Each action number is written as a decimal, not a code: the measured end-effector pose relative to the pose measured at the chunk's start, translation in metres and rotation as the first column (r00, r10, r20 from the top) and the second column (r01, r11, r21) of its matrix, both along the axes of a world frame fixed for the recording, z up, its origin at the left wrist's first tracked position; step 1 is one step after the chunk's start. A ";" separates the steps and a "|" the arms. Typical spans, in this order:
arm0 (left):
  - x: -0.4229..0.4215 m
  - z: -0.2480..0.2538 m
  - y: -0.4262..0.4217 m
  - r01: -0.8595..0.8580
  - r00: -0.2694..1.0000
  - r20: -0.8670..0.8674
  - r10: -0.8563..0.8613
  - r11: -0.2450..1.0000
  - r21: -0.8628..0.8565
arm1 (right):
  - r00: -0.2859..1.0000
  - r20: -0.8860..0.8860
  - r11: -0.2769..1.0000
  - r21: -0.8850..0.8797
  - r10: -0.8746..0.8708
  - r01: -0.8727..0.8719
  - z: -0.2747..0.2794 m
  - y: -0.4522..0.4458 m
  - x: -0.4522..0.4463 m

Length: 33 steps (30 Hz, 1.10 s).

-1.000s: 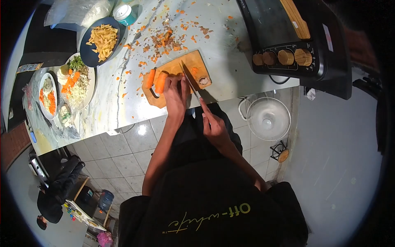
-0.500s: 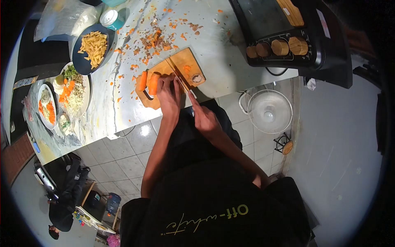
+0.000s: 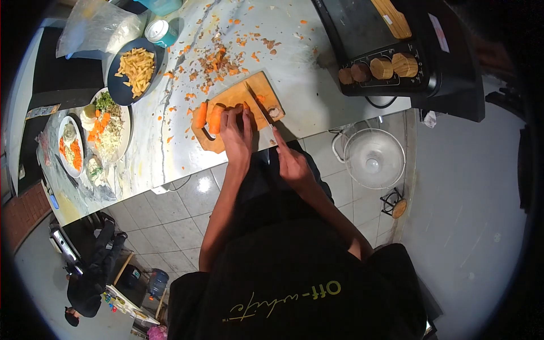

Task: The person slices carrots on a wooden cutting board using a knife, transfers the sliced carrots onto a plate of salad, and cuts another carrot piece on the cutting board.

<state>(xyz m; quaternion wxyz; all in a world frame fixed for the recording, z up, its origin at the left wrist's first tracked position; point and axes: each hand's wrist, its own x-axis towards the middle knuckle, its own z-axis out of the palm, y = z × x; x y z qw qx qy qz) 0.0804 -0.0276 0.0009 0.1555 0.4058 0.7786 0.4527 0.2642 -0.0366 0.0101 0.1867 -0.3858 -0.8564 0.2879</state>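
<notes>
My left hand [image 3: 235, 131] is closed over a carrot on the wooden cutting board [image 3: 229, 95], its fingertips bent down; they partly hide the carrot. An orange tip shows beside the fingers. Left of that hand lie a peeled carrot [image 3: 215, 118] and another carrot piece [image 3: 199, 115], near the board's handle hole. My right hand [image 3: 294, 166] grips a kitchen knife [image 3: 260, 105] by its handle. The blade slants across the board, right of my left fingers and apart from them. Small orange bits and a pale round scrap [image 3: 274, 112] lie at the board's right end.
Peelings [image 3: 218, 61] are scattered behind the board. To the left stand a dark plate of cut yellow sticks [image 3: 136, 71], a plate of chopped vegetables [image 3: 113, 133], a smaller plate [image 3: 71, 153] and a can [image 3: 160, 33]. A black oven [image 3: 391, 56] stands right.
The knife has moved right, away from my left fingers, and its blade now lies over the board's right part. My left hand stays on the carrot. The whole view has shifted slightly.
</notes>
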 end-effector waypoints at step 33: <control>0.001 0.006 0.003 -0.043 0.998 0.041 0.046 0.997 -0.059 | 0.967 -0.252 0.973 -0.227 -0.034 -0.025 0.013 -0.002 0.002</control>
